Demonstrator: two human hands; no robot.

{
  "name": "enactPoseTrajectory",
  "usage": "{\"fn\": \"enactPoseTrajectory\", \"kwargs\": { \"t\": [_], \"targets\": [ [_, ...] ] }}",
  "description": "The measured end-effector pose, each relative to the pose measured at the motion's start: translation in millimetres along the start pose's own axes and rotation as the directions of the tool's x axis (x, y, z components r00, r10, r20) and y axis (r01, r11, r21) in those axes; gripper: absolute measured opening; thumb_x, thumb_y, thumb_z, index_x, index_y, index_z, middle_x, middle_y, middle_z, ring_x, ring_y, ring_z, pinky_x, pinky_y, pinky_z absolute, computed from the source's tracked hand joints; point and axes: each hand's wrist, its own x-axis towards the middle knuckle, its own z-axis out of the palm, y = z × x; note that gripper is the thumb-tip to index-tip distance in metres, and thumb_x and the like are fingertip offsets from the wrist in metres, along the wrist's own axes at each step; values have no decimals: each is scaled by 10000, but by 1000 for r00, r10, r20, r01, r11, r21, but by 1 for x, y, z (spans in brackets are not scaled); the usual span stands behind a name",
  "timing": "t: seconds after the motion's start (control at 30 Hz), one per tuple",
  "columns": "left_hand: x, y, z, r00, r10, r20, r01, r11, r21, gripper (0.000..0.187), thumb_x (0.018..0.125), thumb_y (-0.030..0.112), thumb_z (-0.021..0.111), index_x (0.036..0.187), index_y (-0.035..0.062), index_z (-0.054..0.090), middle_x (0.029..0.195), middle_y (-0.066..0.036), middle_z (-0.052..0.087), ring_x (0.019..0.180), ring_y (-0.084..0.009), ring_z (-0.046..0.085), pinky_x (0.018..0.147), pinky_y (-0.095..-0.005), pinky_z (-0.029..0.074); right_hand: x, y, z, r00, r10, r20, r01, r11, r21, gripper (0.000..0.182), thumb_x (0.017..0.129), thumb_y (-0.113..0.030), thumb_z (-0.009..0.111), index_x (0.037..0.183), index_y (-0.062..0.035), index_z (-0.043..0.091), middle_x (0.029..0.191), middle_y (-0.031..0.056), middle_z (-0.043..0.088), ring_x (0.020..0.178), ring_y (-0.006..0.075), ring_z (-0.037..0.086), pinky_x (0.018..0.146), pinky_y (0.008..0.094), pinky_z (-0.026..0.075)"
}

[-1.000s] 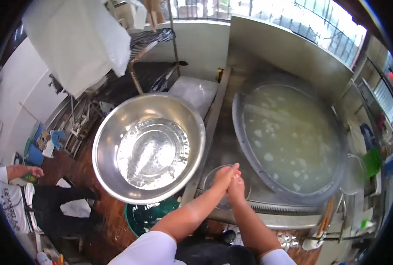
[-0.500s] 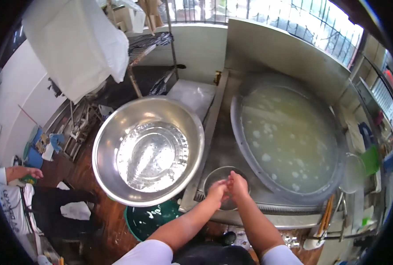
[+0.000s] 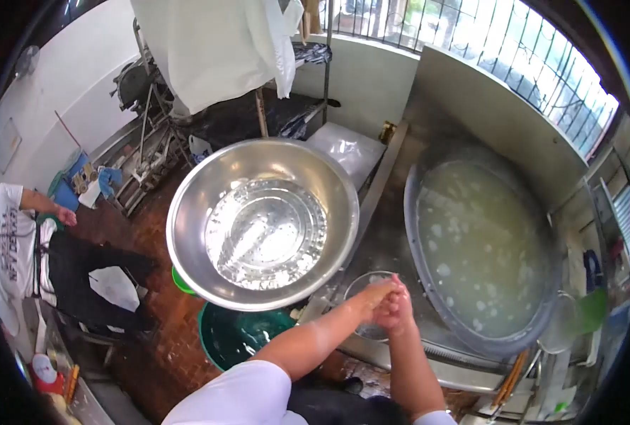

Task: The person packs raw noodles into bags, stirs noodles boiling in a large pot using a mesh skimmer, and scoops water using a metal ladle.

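Observation:
My left hand [image 3: 376, 296] and my right hand [image 3: 398, 310] are pressed together, with the fingers folded round each other. Nothing shows between them, though the inside of the palms is hidden. Just beneath is a small round metal bowl [image 3: 371, 331], partly covered by my hands and left forearm. Left of my hands stands a large shiny steel basin [image 3: 187, 241] with wet glints on its bottom. To the right, a wide round vat [image 3: 415, 244] holds cloudy yellow-green liquid with white flecks floating on it.
A green tub [image 3: 212, 347] with liquid sits on the floor under the steel basin. A handled strainer [image 3: 557, 326] is at the vat's right. Another person [image 3: 18, 248] stands at the far left. White cloth [image 3: 209, 49] hangs by a rack; a metal splashguard [image 3: 499, 106] rises behind the vat.
The view has turned to the left, so everything sits further right. My hands have come from a looser touch into a tighter clasp, still over the small bowl.

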Motion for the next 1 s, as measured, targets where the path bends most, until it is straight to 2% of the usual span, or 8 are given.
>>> {"fn": "enactPoseTrajectory", "kwargs": {
  "t": [0.2, 0.3, 0.57, 0.7, 0.73, 0.83, 0.9, 1.0],
  "targets": [
    [36, -7, 3, 949, 296, -103, -278, 947, 159, 222, 842, 329, 593, 930, 126, 564, 770, -27, 593, 643, -156, 556, 571, -310, 469, 8, 33, 50, 497, -779, -383, 191, 529, -827, 325, 914, -391, 440, 784, -115, 553, 660, 21, 542, 562, 118, 536, 459, 290, 412],
    [65, -38, -22, 964, 265, -16, -265, 964, 28, 264, 869, 314, 563, 1031, 106, 582, 862, -46, 635, 726, -175, 592, 634, -326, 483, 9, 49, 69, 541, -811, -222, 591, 555, -585, 300, 919, -341, 452, 779, -87, 530, 658, 52, 532, 580, 155, 536, 491, 316, 430],
    [21, -67, -37, 973, 38, -228, -43, 999, -17, 262, 806, 373, 637, 994, 203, 568, 915, 15, 613, 797, -137, 588, 626, -333, 459, 4, 34, 37, 551, -524, -649, 172, 833, -526, 335, 867, -373, 557, 715, -81, 496, 602, 67, 512, 511, 193, 501, 515, 339, 425],
    [16, -50, -27, 898, 43, -437, -94, 991, -96, 424, 800, 435, 574, 1067, 105, 569, 1026, -89, 598, 917, -250, 561, 769, -443, 448, 26, 30, -56, 251, -906, -341, -311, 258, -915, 304, 802, -348, 584, 795, -46, 615, 695, 69, 595, 602, 230, 565, 539, 367, 443],
    [26, -56, -36, 908, -4, -419, -83, 978, -189, 427, 806, 436, 566, 1043, 81, 575, 1002, -95, 606, 901, -255, 570, 780, -431, 456, 44, 36, -112, 241, -815, -528, -18, 540, -842, 268, 783, -306, 578, 789, -43, 630, 694, 75, 606, 606, 274, 576, 535, 378, 442],
    [55, -70, -73, 961, -66, -269, -43, 923, -381, 354, 853, 432, 492, 942, 100, 577, 888, -93, 629, 814, -255, 595, 758, -387, 483, 29, 32, -91, 758, -210, -617, 296, 954, 39, 312, 851, -326, 525, 597, -148, 488, 544, 15, 505, 442, 171, 467, 411, 314, 395],
    [88, -82, -118, 999, -14, 50, 26, 967, -253, 264, 868, 394, 481, 931, 157, 579, 857, -56, 627, 747, -210, 601, 688, -349, 493, 21, 33, -56, 977, -165, -135, 186, 969, 160, 392, 883, -370, 514, 562, -182, 391, 484, -32, 419, 378, 83, 365, 336, 241, 311],
    [91, -83, -115, 967, 51, 248, 25, 955, -295, 189, 885, 348, 454, 899, 200, 571, 799, -2, 597, 633, -147, 561, 558, -285, 448, -1, 20, -9, 979, -28, -202, 36, 999, 37, 429, 886, -421, 511, 552, -178, 398, 450, -46, 390, 340, 73, 335, 313, 221, 259]
  ]
}}
